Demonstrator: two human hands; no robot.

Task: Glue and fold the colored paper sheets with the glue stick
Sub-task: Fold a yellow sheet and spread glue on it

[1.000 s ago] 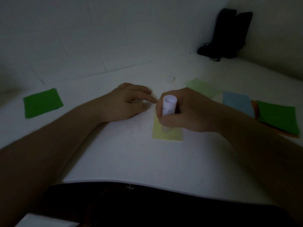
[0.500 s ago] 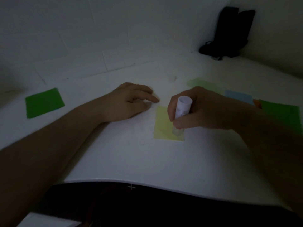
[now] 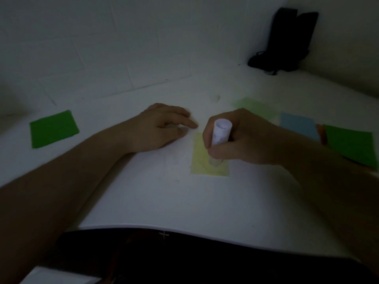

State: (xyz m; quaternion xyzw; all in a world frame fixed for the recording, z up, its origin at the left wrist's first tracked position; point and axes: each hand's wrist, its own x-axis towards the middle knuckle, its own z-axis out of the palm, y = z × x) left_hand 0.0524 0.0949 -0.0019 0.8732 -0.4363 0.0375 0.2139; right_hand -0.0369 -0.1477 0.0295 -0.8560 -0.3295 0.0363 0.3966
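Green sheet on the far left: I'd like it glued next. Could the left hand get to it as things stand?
Probably yes. The left hand holds nothing, resting by the yellow sheet, and only bare table lies between it and the green sheet.

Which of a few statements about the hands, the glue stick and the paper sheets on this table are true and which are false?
1. The right hand grips the glue stick. True.
2. The glue stick's tip presses on the blue sheet. False: it is on the yellow sheet.
3. The left hand holds a sheet in the air. False: it rests on the table beside the yellow sheet, holding nothing.
4. A dark green sheet lies alone at far left. True.
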